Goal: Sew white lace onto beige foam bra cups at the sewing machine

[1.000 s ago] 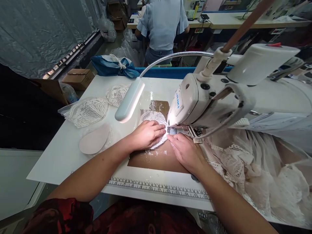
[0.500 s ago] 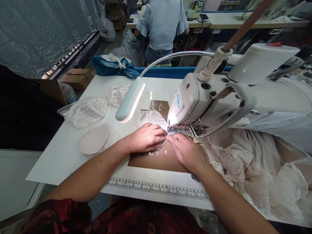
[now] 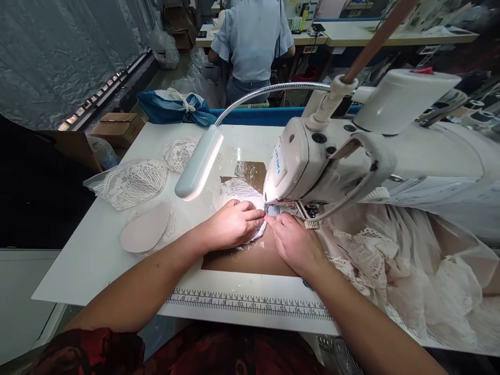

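A white lace cup piece (image 3: 235,190) lies under the needle area of a white sewing machine (image 3: 295,151). My left hand (image 3: 234,225) rests over the piece, its fingers curled and pressed together on the lace, hiding much of it. Close to the presser foot, my right hand (image 3: 296,245) has its thumb and forefinger closed at the edge of the same piece. Both sets of fingertips nearly meet just in front of the needle. What exactly the right fingertips pinch is partly hidden. Brown sheeting (image 3: 250,260) covers the machine bed beneath the hands.
A lit lamp (image 3: 199,164) hangs left of the machine head. Lace cups (image 3: 135,183) and a beige oval pad (image 3: 145,227) lie at left. Sheer lace fabric (image 3: 406,260) is heaped at right. A printed ruler (image 3: 250,306) runs along the front edge. A person (image 3: 252,47) sits beyond.
The whole view has shifted slightly. Less of the lace piece shows below my left hand, and it appears to have turned a little at the needle. Both hands keep nearly the same pose.
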Action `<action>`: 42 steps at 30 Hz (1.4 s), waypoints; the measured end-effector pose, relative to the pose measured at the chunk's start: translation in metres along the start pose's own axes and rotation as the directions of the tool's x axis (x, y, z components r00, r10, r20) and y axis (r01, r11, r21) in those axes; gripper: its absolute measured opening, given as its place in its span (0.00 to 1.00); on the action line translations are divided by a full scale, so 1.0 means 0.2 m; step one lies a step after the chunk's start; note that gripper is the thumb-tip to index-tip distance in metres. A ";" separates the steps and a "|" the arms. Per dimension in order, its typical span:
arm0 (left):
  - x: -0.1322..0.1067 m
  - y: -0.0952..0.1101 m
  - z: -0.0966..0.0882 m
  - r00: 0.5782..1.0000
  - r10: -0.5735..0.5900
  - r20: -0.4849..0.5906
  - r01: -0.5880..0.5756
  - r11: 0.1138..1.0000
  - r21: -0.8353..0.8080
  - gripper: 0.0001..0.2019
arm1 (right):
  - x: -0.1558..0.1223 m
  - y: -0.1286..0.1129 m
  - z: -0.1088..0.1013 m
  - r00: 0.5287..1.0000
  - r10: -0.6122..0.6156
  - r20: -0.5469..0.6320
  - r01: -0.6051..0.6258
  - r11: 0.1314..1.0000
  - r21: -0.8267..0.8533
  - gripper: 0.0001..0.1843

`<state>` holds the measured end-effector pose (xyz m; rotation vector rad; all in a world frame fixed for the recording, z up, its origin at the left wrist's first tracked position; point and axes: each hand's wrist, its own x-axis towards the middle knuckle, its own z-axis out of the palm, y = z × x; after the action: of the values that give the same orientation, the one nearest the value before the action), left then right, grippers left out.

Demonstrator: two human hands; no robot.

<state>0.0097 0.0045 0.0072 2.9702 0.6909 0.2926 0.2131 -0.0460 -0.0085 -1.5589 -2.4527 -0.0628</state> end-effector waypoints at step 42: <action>0.01 0.02 0.03 0.973 -0.214 -0.081 0.203 0.971 -0.129 0.14 | -0.02 0.03 -0.01 0.999 0.018 -0.036 -0.010 0.977 0.213 0.17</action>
<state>0.0136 0.0020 0.0028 2.7556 0.9521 0.4437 0.2211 -0.0478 -0.0078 -1.4687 -2.3317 0.1655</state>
